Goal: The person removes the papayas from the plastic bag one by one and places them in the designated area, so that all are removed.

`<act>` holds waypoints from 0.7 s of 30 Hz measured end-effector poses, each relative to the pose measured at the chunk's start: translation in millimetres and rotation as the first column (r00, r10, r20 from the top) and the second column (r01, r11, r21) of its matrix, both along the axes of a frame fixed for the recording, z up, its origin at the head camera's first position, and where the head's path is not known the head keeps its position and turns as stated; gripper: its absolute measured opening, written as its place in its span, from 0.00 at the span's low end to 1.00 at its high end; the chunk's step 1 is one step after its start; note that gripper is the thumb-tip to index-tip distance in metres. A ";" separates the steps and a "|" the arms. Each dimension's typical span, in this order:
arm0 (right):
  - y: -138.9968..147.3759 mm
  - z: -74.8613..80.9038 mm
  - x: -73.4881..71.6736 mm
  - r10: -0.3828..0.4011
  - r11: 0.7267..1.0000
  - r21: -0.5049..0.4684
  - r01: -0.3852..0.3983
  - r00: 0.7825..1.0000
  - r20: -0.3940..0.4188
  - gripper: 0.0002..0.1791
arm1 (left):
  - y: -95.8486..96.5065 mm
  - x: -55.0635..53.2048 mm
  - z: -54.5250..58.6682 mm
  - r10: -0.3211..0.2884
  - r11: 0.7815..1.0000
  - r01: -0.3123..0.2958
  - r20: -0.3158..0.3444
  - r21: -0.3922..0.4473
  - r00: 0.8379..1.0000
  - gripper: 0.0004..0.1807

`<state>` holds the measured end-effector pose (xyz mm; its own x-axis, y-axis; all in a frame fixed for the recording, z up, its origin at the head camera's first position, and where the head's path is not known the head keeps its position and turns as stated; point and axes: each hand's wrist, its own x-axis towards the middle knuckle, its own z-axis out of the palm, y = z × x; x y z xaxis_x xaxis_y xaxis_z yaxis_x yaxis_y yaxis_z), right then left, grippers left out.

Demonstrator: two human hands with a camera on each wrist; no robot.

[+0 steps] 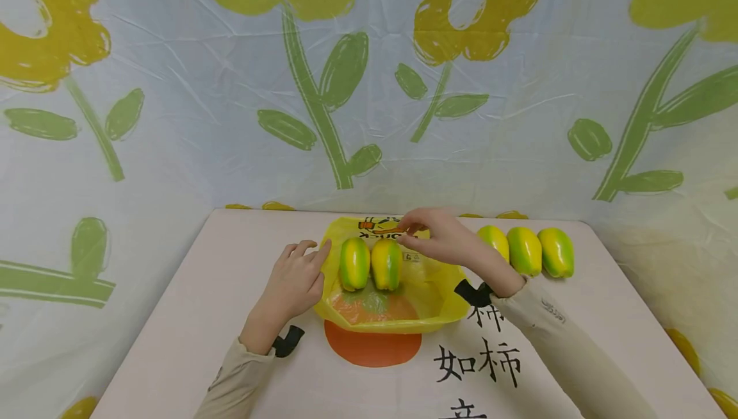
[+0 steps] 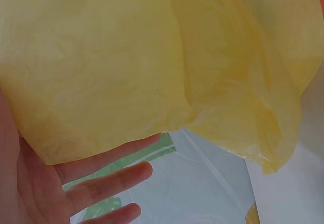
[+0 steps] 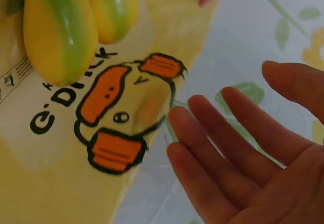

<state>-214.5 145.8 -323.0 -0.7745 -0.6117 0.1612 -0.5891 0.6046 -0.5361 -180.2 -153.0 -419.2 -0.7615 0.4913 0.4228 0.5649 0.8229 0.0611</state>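
Observation:
A yellow plastic bag (image 1: 423,284) with a printed duck (image 3: 129,115) lies spread on the table, its mouth toward me. Two yellow-and-green papaya-like fruits, a left one (image 1: 354,264) and a right one (image 1: 385,264), sit side by side on it. At the bag's left edge is my left hand (image 1: 294,278), fingers loosely extended; in the left wrist view the yellow plastic covers part of this hand (image 2: 96,188). My right hand (image 1: 441,236) hovers by the bag's far right part, and in the right wrist view its fingers (image 3: 212,148) are spread, holding nothing.
Three more such fruits (image 1: 524,251) stand in a row at the back right of the table (image 1: 230,265). A flower-patterned cloth (image 1: 242,86) hangs behind the table. Black characters (image 1: 477,362) and an orange shape (image 1: 373,348) are printed on the tabletop.

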 end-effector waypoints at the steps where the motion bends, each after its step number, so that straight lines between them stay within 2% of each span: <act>1: -5.0 -1.3 -2.3 0.018 0.999 0.033 -0.018 1.000 -0.001 0.12 | -0.3 -0.1 0.4 -0.002 1.000 0.002 0.001 0.002 1.000 0.27; 5: -22.9 -6.6 -10.8 0.064 0.980 0.188 -0.071 0.997 0.041 0.17 | -1.1 -1.2 1.6 -0.011 1.000 0.011 -0.006 0.006 1.000 0.27; 10: -38.5 -17.9 -18.1 0.016 0.922 0.379 -0.081 0.985 0.171 0.26 | -1.3 -2.4 1.2 -0.013 1.000 0.013 -0.013 0.004 1.000 0.27; 14: -46.1 -30.6 -21.5 -0.071 0.887 0.459 -0.054 0.966 0.250 0.33 | -0.7 -2.4 1.2 -0.013 1.000 0.013 -0.007 0.007 1.000 0.27; 18: -49.3 -41.3 -22.8 -0.135 0.851 0.524 -0.021 0.957 0.258 0.38 | -0.9 -1.3 2.3 -0.007 1.000 0.007 0.000 0.009 1.000 0.27; 21: -50.3 -45.6 -24.0 -0.147 0.845 0.535 -0.019 0.953 0.266 0.41 | -1.2 -0.7 2.8 -0.001 1.000 0.001 0.003 -0.002 1.000 0.27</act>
<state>-238.5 95.5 -368.5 -0.7752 -0.4859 -0.4038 -0.4103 0.8732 -0.2631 -180.9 -154.2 -416.3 -0.7621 0.4931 0.4196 0.5657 0.8223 0.0612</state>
